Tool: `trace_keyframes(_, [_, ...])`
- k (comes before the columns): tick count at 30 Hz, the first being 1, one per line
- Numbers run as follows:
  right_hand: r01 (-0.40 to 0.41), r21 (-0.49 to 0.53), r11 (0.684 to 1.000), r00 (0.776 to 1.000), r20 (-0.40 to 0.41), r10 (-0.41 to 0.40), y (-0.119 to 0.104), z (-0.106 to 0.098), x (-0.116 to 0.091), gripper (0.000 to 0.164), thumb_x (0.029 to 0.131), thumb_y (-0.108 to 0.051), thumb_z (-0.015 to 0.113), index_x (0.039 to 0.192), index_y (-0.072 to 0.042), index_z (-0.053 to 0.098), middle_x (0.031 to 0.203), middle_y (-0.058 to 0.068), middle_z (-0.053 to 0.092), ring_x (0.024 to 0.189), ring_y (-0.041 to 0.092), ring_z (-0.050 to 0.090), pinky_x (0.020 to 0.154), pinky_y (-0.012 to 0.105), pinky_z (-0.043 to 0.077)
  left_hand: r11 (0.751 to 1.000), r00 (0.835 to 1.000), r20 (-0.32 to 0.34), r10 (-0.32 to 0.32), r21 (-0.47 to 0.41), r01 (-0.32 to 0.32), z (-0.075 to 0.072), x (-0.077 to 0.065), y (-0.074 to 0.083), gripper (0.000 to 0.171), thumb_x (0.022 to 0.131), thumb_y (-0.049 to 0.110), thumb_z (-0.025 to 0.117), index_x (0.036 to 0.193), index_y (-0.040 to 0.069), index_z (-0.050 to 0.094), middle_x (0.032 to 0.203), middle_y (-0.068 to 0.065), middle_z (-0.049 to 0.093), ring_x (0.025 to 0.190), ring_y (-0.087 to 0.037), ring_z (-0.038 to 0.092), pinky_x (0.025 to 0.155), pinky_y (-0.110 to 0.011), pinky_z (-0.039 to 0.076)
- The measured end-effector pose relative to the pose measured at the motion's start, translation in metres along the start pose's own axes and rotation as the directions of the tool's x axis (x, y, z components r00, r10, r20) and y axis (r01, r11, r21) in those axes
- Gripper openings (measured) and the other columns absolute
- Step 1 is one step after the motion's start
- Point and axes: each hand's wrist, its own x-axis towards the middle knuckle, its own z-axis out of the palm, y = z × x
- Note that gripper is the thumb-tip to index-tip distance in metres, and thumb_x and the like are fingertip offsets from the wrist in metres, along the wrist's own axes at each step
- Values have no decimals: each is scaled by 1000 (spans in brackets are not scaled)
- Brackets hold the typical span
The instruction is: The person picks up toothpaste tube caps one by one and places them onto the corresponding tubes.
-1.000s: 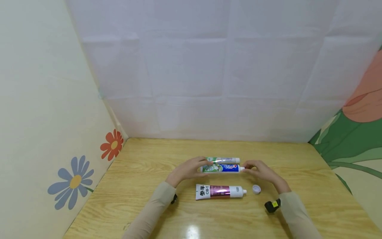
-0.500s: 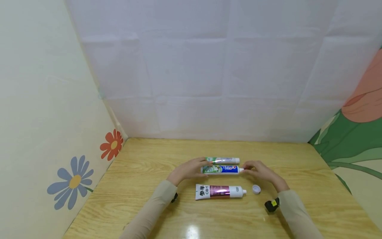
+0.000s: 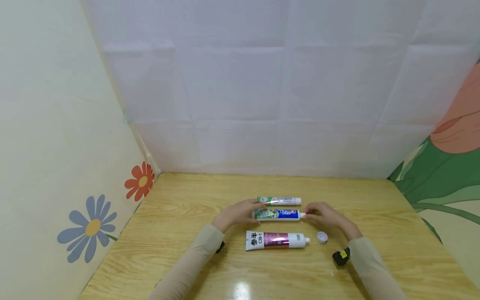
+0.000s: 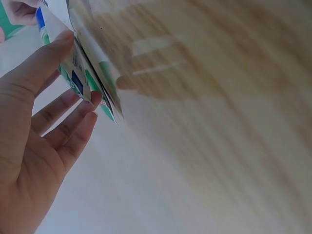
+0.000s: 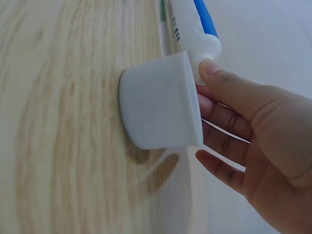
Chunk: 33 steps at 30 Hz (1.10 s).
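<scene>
Blue-and-green toothpaste tube (image 3: 277,214): lies lengthwise on the wooden table (image 3: 187,250), middle of three tubes, nozzle end pointing to the person's right. Crimped tail end sits between the thumb and fingers (image 4: 73,105) of the left hand (image 3: 236,213), which pinch it lightly; the fingers are nearly straight. In the right wrist view the nozzle end (image 5: 207,48) touches the thumb tip of the right hand (image 3: 325,216); its other fingers (image 5: 222,141) are loosely bent beside a white cap (image 5: 161,102) that stands on the table. Whether they grip the cap cannot be told.

Green-and-white tube (image 3: 279,201): just beyond the held tube, parallel to it, close alongside.

Pink-and-white tube (image 3: 276,240): nearer the person, parallel, apart from both hands, uncapped nozzle to the right.

Small white cap (image 3: 322,237): on the table just right of the pink-and-white tube's nozzle, below the right hand.

Surround: white sheet backdrop; flower decals (image 3: 142,182) on the left wall.
</scene>
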Motion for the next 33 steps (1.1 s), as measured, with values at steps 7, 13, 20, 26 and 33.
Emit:
trace_keyframes(7, [18, -20, 1000, 1000, 8, -17, 0, 1, 0, 11, 90, -17, 60, 95, -9, 65, 87, -3, 65, 79, 7, 57, 72, 24, 49, 1000, 1000, 12, 1, 9, -1, 1, 1, 1, 56, 85, 35, 66, 135, 23, 46, 137, -2, 46, 116, -16, 51, 100, -31, 42])
trace_keyframes(13, [16, -12, 1000, 1000, 13, -15, 0, 1, -1, 10, 91, -17, 59, 94, -9, 65, 87, -3, 64, 79, 7, 56, 72, 24, 49, 1000, 1000, 29, 0, 23, -1, 1, 2, 4, 55, 84, 33, 67, 134, 21, 47, 132, -2, 50, 108, -14, 54, 97, -29, 44])
trace_keyframes(20, [-57, 6, 998, 998, 22, 57, 0, 2, -1, 11, 91, -23, 58, 95, -14, 64, 86, -6, 62, 79, 7, 55, 72, 23, 48, 999, 999, 36, -19, 39, 18, 4, 3, 3, 56, 84, 36, 67, 134, 22, 47, 132, -2, 49, 107, -13, 54, 98, -29, 43])
trace_keyframes(26, [-79, 34, 996, 997, 23, 79, 2, 4, -1, 15, 92, -28, 58, 96, -14, 63, 85, -5, 60, 77, 8, 54, 69, 23, 47, 999, 999, 34, -31, 33, 30, 3, 1, 4, 59, 83, 37, 66, 136, 23, 45, 137, -3, 46, 114, -16, 52, 99, -32, 42])
trace_keyframes(33, [-53, 62, 997, 998, 27, 52, 4, 4, -4, 18, 92, -27, 57, 101, -12, 63, 86, -3, 60, 76, 7, 53, 67, 23, 47, 999, 999, 29, -39, 23, 38, 4, -2, 3, 59, 85, 44, 62, 138, 24, 42, 141, -5, 42, 123, -21, 47, 102, -37, 40])
